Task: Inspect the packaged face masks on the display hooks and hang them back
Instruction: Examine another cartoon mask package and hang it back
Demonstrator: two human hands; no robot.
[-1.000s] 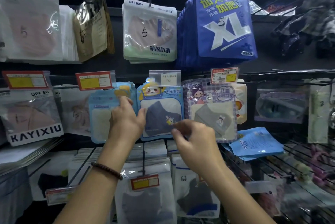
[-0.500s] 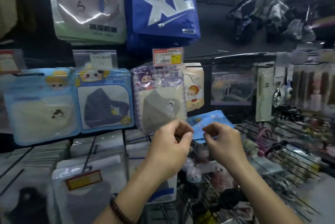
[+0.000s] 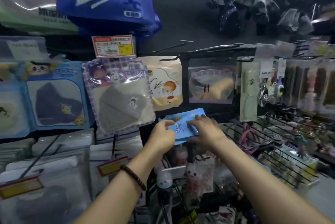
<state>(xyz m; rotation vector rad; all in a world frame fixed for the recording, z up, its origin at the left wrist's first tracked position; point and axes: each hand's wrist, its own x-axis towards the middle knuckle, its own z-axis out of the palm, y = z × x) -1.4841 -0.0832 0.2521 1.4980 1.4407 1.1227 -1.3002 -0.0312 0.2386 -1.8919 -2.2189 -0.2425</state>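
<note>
A light blue mask packet (image 3: 182, 124) lies tilted below the hooks, between both my hands. My left hand (image 3: 161, 136) grips its left edge with curled fingers. My right hand (image 3: 204, 129) holds its right side, fingers laid over the top and thumb beneath. Just left hangs a purple checked packet with a grey mask (image 3: 119, 95). Left of that hangs a blue packet with a dark mask (image 3: 58, 96). A cream cartoon packet (image 3: 165, 86) hangs above the blue one, under a bare hook (image 3: 170, 58).
A blue XL pack stack (image 3: 107, 0) hangs at top. A price tag (image 3: 113, 46) sits above the purple packet. White mask packs (image 3: 59, 160) fill the lower left. Wire racks with small goods (image 3: 281, 142) stand on the right. A clear packet (image 3: 211, 86) hangs right of centre.
The view swung right and down. Both hands moved from the hanging dark and grey mask packets to the loose light blue packet and took hold of it.
</note>
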